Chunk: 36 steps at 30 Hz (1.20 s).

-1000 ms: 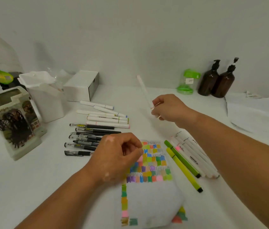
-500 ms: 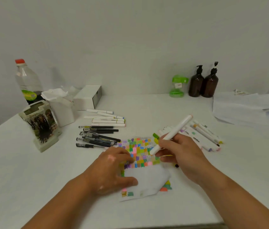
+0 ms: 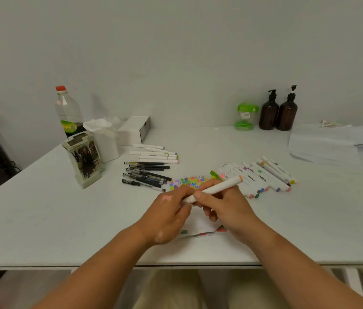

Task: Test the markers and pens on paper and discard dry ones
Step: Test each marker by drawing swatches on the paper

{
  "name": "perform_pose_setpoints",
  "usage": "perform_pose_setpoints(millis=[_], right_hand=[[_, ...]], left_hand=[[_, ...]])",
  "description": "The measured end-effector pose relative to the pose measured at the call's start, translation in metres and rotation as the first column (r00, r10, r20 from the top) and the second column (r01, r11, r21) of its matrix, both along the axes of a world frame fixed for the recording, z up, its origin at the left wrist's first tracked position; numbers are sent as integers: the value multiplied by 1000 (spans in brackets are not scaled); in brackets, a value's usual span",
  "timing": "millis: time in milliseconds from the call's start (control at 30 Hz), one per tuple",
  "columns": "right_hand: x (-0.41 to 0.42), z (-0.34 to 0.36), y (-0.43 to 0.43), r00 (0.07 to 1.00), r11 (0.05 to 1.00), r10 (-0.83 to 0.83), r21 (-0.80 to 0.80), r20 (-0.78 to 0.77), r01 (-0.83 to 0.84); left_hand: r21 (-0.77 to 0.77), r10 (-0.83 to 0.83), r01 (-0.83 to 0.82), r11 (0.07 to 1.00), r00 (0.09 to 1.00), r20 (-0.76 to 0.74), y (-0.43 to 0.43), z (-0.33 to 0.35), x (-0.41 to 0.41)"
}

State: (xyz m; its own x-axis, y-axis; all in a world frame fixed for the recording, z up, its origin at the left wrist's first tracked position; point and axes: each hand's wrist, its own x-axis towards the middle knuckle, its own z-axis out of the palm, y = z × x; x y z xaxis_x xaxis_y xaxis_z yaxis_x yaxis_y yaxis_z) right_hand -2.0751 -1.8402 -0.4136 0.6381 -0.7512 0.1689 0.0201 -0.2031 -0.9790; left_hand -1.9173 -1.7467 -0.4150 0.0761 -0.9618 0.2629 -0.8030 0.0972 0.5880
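Both hands meet over the near middle of the white table [image 3: 42,219]. The right hand [image 3: 227,206] curls its fingers round the barrel of a white plastic marker with an orange-tipped end [image 3: 218,187], which slants up toward the far right. The left hand [image 3: 169,212] pinches the marker's near-left end between thumb and fingertips. Under the hands lies a white sheet of paper covered with small coloured swatches [image 3: 189,182]. Just right of it, a row of white capped markers with coloured ends [image 3: 261,177] lies side by side. Farther left lie black gel pens [image 3: 147,175] and, beyond them, a few more white markers [image 3: 156,155].
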Motion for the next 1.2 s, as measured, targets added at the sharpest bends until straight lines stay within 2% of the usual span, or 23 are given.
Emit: perform_pose_setpoints(millis=[133, 333, 433, 533, 600, 833, 1000, 1200], right_hand=[[8, 2, 2, 999, 996, -2, -86, -42, -2], [21, 9, -3, 1000, 994, 8, -105, -16, -9], [26, 7, -7, 998, 999, -46, -16, 36, 47], [28, 1, -14, 989, 980, -130, 162, 69, 117], [32, -5, -16, 993, 976, -116, 185, 15, 111], [41, -24, -13, 960, 996, -82, -44, -267, 73], [41, -21, -12, 936, 988, -114, -136, -333, 72], [42, -16, -11, 923, 986, -113, -157, -368, 58]], left_hand=[[-35, -30, 30, 999, 999, 12, -3, 2, 4], [-93, -38, 52, 994, 989, 144, -12, 9, 25], [0, -15, 15, 1000, 993, 114, -9, 1, 47], [85, 44, -66, 994, 970, 239, -2, -14, 69], [131, 31, -70, 989, 961, 274, -1, -26, 72], [138, 114, -159, 978, 951, 287, -4, -47, 69], [129, 144, -192, 973, 938, 314, -3, -52, 68], [160, 148, -203, 966, 942, 301, -1, -51, 68]])
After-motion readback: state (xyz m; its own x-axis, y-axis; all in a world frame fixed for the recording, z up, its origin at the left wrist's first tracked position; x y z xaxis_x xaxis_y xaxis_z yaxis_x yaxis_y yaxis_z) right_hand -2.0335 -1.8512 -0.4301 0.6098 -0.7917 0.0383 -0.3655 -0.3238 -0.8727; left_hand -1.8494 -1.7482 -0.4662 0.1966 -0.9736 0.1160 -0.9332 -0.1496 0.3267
